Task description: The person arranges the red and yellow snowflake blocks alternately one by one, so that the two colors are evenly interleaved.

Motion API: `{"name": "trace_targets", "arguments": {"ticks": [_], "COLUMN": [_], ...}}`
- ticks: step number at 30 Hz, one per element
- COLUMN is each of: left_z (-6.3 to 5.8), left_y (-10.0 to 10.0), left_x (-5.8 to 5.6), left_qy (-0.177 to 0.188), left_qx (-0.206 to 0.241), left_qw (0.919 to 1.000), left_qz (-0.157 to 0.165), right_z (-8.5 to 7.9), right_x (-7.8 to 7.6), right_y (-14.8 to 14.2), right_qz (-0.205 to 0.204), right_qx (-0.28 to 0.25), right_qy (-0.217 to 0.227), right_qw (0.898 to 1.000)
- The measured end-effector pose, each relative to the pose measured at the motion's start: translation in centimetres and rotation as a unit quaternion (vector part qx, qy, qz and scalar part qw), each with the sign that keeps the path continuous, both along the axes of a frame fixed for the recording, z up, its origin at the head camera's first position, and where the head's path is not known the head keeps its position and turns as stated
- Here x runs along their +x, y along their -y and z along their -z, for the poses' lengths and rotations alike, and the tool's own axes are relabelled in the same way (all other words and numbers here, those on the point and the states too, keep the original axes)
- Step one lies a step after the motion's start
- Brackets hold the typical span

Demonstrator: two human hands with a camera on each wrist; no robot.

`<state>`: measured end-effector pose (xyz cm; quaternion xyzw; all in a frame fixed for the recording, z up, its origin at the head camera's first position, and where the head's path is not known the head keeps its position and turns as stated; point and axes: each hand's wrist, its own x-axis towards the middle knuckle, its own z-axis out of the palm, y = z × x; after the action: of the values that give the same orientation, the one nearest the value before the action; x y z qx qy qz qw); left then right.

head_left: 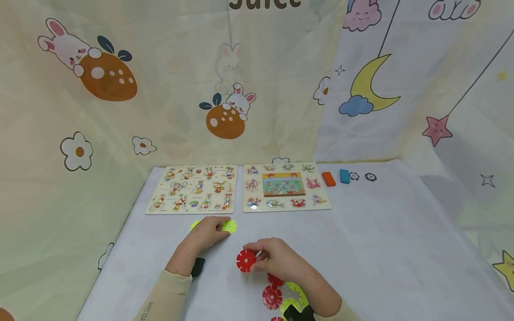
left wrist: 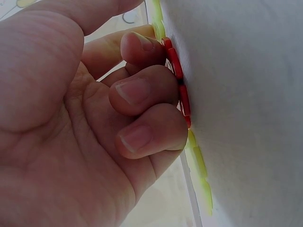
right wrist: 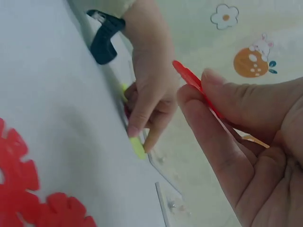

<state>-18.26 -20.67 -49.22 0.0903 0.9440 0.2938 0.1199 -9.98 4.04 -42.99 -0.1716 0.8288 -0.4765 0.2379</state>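
In the head view my right hand holds a red notched plastic disc up off the table, pinched between thumb and fingertips. My left hand is down on the white cloth, its thumb and index finger at the edges of a yellow-green notched disc. Another yellow-green disc peeks out at the left of that hand. Red disc edges show beneath the curled left fingers in the left wrist view, in line with yellow-green ones; the hand hides them from above.
Loose red discs and yellow-green discs lie by the right forearm, partly covered. Two picture puzzle boards stand flat at the back. Beside them are an orange block, a blue block and small rings.
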Motion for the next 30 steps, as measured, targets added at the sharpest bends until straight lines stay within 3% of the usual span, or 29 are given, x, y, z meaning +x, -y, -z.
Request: {"name": "trace_targets", "arguments": {"ticks": [7,11,16,25,30], "left_z": [0.0,0.1,0.3,0.2,0.2], "left_y": [0.2,0.2,0.2,-0.1,-0.1], "left_x": [-0.2,-0.2,-0.3,-0.2,-0.2], "left_qy": [0.000,-0.004,0.000,0.003,0.006], "left_qx": [-0.006,-0.004,0.000,-0.001,-0.008], "left_qw": [1.0000,0.9999,1.0000,1.0000,0.9999], "left_qz": [0.002,0.009,0.010,0.005,-0.001], "right_z": [0.3,1.5,3.5,5.7,6.1], "right_x": [-3.4,-5.5,-7.4,-8.0,-8.2], "right_y": [1.0,1.9,3.0,4.3,4.1], "right_qz": [0.063,0.098,0.110,0.113,0.126], "right_qx": [0.020,0.055,0.086,0.183,0.181], "right_qy": [-0.069,-0.089,-0.096,-0.139,-0.136], "right_qw": [0.995,0.990,0.986,0.967,0.966]}}
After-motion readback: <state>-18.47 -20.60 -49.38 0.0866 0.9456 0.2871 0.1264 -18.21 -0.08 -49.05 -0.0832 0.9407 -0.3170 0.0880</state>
